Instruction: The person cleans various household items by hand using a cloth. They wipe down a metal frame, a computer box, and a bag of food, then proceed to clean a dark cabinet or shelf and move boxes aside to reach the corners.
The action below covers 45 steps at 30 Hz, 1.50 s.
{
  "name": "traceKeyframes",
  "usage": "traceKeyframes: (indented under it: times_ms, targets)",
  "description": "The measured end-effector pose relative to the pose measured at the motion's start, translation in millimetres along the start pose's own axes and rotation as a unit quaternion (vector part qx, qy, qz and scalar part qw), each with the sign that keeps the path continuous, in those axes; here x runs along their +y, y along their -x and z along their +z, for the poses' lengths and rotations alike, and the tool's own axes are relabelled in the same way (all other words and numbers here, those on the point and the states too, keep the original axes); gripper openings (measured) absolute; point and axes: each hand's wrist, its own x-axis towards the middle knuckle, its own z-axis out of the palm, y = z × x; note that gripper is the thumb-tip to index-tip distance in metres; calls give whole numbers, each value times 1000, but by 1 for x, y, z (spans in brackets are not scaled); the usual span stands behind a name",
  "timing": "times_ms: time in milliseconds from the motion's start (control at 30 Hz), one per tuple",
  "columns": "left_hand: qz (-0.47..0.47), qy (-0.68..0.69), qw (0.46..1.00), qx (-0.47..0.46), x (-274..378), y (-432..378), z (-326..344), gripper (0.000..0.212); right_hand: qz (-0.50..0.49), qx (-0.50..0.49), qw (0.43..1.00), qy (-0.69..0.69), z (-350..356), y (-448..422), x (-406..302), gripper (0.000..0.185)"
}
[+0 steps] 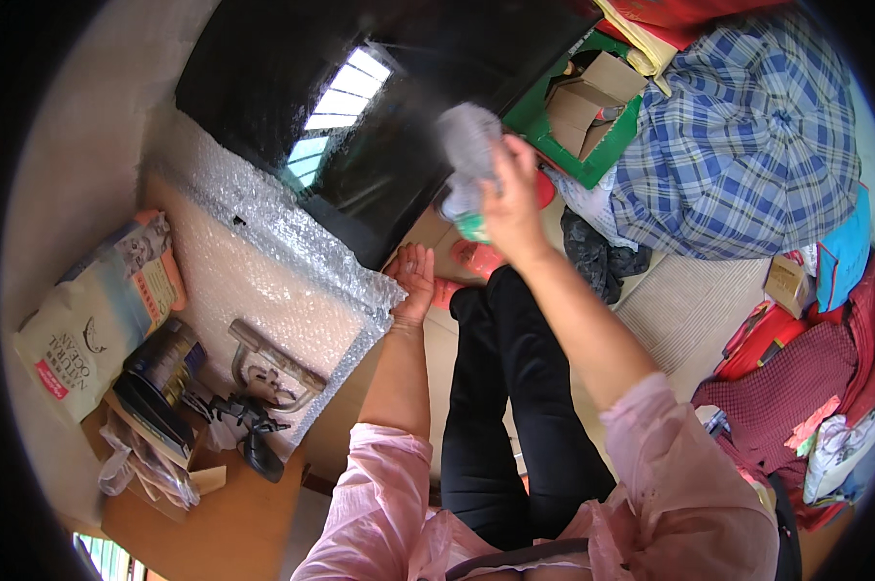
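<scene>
My right hand (514,196) grips a grey cloth (470,138), blurred by motion, above the right edge of a glossy black panel (423,109) that reflects a barred window. Palm up and fingers extended, my left hand (413,279) is beside the panel's lower corner, touching the end of a strip of bubble wrap (285,210). Nothing shows in its palm. The wrap runs along the panel's lower edge and lies over the wooden table to the left. Part of the cloth is hidden by my right fingers.
On the left table are a printed bag (82,348), a grey metal frame (281,363), a black clamp-like object (252,428) and an open carton (209,479). At right are a green box (597,171), a blue plaid cloth cover (742,152) and piled clothes (793,385). Black bags (590,254) lie near my legs.
</scene>
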Motion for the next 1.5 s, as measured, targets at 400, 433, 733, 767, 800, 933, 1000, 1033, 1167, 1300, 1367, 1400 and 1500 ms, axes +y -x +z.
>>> traceKeyframes:
  times_ms: [400,433,733,767,800,933,1000,1033,1167,1300,1367,1400,1500]
  targets:
    - [175,-303,899,262,21,51,-35,38,44,-333,937,98,67,130,24,48]
    - [169,-302,901,262,13,58,-36,38,84,-351,929,88,57,132,36,50]
    - [53,-144,968,201,-51,114,-1,16,479,-197,812,-269,-41,148,86,35]
    - [54,-140,967,207,-55,120,3,15,509,-175,792,-288,-49,150,88,30]
    - [22,-143,980,138,-59,122,7,14,541,-152,764,-316,-57,150,91,26]
    - [8,-167,973,159,-50,130,8,13,615,-99,700,-350,-61,143,90,22]
    - [-23,-177,974,138,-41,132,-1,12,608,-104,688,-381,-50,144,105,21]
    - [-25,-173,974,145,-40,136,-7,12,608,-113,678,-398,-45,150,114,20]
    - [-53,-188,970,147,-39,154,-28,14,551,-81,718,-418,-10,168,159,48]
    - [-41,-238,956,166,-20,178,-50,18,574,3,736,-358,48,140,173,77]
    - [-55,-245,955,159,-20,175,-65,20,533,-9,734,-420,57,122,222,89]
    - [-60,-249,951,172,-22,168,-70,20,526,-7,748,-404,59,113,259,89]
    - [-49,-252,949,182,-10,155,-88,20,489,14,723,-488,83,90,292,85]
